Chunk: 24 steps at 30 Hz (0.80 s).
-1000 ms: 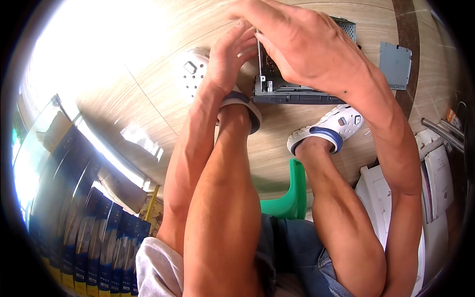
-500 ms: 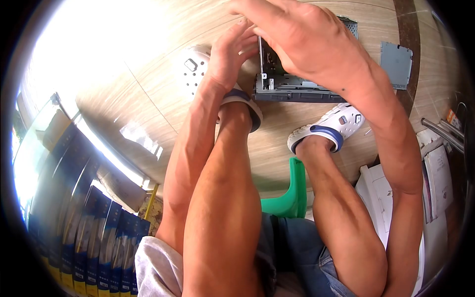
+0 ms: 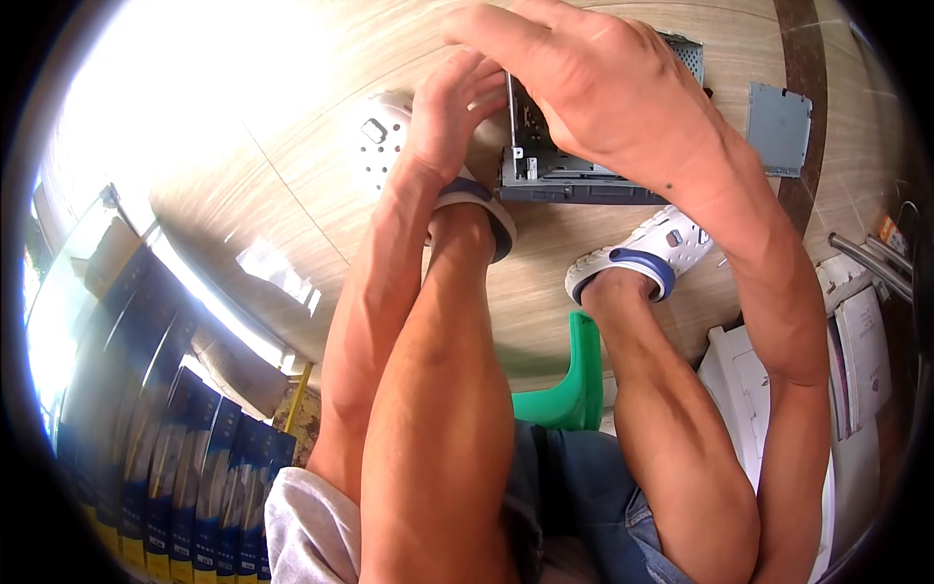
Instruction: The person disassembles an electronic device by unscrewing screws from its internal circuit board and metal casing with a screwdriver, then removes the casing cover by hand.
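Observation:
A grey and black metal computer case (image 3: 584, 190) lies opened on the floor, its inside partly hidden by my right hand (image 3: 593, 83). That hand arches over the case's upper left part. Its fingers bend to the left, and whatever lies beneath them is hidden. At the case's left side is my left hand (image 3: 449, 117), with fingers stretched and slightly apart close to the case edge. Nothing shows in its palm. The fingertips of both hands come close together, but I cannot tell whether they touch. A flat grey metal panel (image 3: 778, 131) rests on the floor right of the case.
White clogs (image 3: 384, 136) are on my feet beside the case. A green plastic stool (image 3: 584, 375) shows under me. Blue boxed goods (image 3: 209, 477) line the lower left behind glass. White boxes (image 3: 744, 380) and metal tubes (image 3: 871, 263) stand at the right.
My right hand and forearm have shifted slightly, with the index finger lower over the left fingertips. My left hand has barely moved. The case and panel stay put.

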Available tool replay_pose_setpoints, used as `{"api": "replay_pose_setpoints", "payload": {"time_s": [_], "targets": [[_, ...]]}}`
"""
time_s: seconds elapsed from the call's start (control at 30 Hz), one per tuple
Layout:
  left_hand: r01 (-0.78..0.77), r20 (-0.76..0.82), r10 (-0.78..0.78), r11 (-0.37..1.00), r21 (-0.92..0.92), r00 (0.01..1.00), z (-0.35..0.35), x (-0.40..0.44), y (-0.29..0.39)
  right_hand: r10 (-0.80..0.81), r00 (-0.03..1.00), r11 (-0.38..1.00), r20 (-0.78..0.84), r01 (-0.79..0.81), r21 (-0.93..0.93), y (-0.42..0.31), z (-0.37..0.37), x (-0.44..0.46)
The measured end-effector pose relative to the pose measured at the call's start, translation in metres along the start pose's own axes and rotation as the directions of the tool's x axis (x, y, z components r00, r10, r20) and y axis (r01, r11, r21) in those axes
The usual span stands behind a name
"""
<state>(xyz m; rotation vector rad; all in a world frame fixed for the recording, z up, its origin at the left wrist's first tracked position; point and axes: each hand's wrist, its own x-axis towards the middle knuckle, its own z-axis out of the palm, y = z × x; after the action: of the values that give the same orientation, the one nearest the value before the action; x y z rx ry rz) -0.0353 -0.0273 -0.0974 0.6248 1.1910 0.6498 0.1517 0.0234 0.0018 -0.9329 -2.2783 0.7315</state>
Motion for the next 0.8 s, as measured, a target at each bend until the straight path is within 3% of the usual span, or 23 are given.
{"api": "replay_pose_setpoints", "payload": {"time_s": [0.43, 0.6, 0.67, 0.73, 0.8], "targets": [[0.032, -0.019, -0.035, 0.989, -0.141, 0.999, -0.001, 0.003, -0.004, 0.107, 0.977, 0.974, 0.183, -0.066, -0.216, -0.012, -0.016, 0.009], [0.041, -0.020, -0.044, 0.987, -0.159, 0.999, -0.003, 0.005, -0.007, 0.030, 0.992, 0.981, 0.119, -0.006, -0.193, -0.008, -0.014, 0.006], [0.027, -0.048, -0.036, 0.984, -0.175, 0.998, 0.003, 0.000, -0.001, -0.015, 1.000, 0.997, -0.026, 0.013, -0.077, -0.003, -0.004, 0.002], [0.054, -0.059, -0.069, 0.974, -0.220, 0.996, 0.013, -0.008, 0.014, 0.001, 0.999, 0.999, -0.054, -0.002, -0.035, -0.003, -0.004, 0.000], [0.073, -0.070, -0.092, 0.968, -0.242, 0.993, 0.016, -0.010, 0.018, 0.072, 0.997, 0.996, 0.026, -0.070, -0.051, -0.007, -0.011, 0.000]]}}
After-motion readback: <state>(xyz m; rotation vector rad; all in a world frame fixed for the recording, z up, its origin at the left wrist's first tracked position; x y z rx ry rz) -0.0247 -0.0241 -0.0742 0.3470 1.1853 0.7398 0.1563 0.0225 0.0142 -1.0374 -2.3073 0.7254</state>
